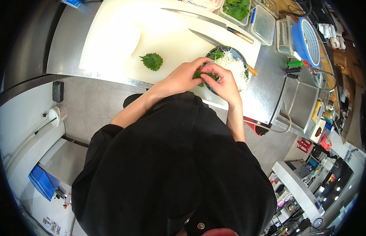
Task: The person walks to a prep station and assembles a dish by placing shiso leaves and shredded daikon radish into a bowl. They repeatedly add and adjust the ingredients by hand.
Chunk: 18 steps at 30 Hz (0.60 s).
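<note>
Left hand point(186, 75) and right hand point(224, 82) pinch green leaf point(197, 74) by the bowl point(238, 54). One shiso leaf point(152, 61) lies left of the bowl.

Single head-worn fisheye view, steeply downward, close above the torso point(171, 157), cutting board point(171, 35) beyond.

Grey floor point(84, 98); white wall point(27, 110) left; steel sink point(300, 100) right; probably lamps point(338, 188), lower right.
</note>
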Motion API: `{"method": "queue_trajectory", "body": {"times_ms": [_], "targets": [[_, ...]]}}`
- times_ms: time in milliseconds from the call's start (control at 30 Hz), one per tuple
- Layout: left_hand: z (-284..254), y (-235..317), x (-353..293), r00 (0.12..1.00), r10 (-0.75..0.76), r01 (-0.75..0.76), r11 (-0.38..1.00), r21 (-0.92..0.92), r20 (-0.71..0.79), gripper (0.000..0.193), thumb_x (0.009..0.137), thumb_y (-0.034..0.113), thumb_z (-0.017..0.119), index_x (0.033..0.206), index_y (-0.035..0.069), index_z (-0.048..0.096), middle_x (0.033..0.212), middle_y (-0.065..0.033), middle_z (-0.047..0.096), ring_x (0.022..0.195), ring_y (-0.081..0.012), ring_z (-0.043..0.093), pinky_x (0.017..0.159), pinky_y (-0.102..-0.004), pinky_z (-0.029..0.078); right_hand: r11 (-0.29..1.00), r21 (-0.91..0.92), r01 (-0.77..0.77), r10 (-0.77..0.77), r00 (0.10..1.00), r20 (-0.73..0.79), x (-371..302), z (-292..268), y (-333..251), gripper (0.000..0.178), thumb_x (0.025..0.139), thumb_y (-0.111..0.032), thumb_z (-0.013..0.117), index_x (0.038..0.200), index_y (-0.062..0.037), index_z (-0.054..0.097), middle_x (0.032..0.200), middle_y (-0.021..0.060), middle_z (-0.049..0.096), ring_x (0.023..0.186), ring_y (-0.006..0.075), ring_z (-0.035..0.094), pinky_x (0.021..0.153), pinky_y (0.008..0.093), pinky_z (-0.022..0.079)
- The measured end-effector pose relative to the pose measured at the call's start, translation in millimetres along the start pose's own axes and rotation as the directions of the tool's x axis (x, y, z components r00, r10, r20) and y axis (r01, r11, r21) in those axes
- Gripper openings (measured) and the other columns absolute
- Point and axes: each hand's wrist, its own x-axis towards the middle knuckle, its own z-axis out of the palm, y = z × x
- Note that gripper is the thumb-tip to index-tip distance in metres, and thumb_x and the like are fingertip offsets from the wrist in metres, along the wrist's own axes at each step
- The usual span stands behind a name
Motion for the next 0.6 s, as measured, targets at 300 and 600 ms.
{"method": "queue_trajectory", "body": {"times_ms": [300, 600], "targets": [[-51.5, -75.4, -73.9, 0.726, 0.053, 0.066, 0.987, 0.146, -0.686, 0.047, 0.088, -0.001, 0.068, 0.133, 0.01, 0.057, 0.112, -0.0186, 0.068, 0.111, -0.0337, 0.065, 0.094, -0.0403, 0.051, 0.857, -0.412, -0.309, 0.172, 0.926, -0.336, 67.2, -50.2, 70.9, 0.014, 0.091, -0.009, 0.067, 0.103, -0.0022, 0.073, 0.086, 0.009, 0.074, 0.075, 0.0154, 0.067, 0.072, 0.0313, 0.054], [-94.9, -99.8, -120.7, 0.602, 0.104, 0.296, 0.892, 0.342, -0.792, 0.024, 0.089, -0.005, 0.062, 0.102, 0.007, 0.077, 0.099, -0.0124, 0.072, 0.093, -0.0246, 0.067, 0.084, -0.0336, 0.052, 0.68, -0.733, -0.001, -0.134, 0.983, -0.126, 82.4, -22.6, 79.6, 0.02, 0.075, 0.001, 0.074, 0.091, -0.0094, 0.072, 0.092, 0.0116, 0.06, 0.1, 0.0332, 0.059, 0.086, 0.0437, 0.051]]}}
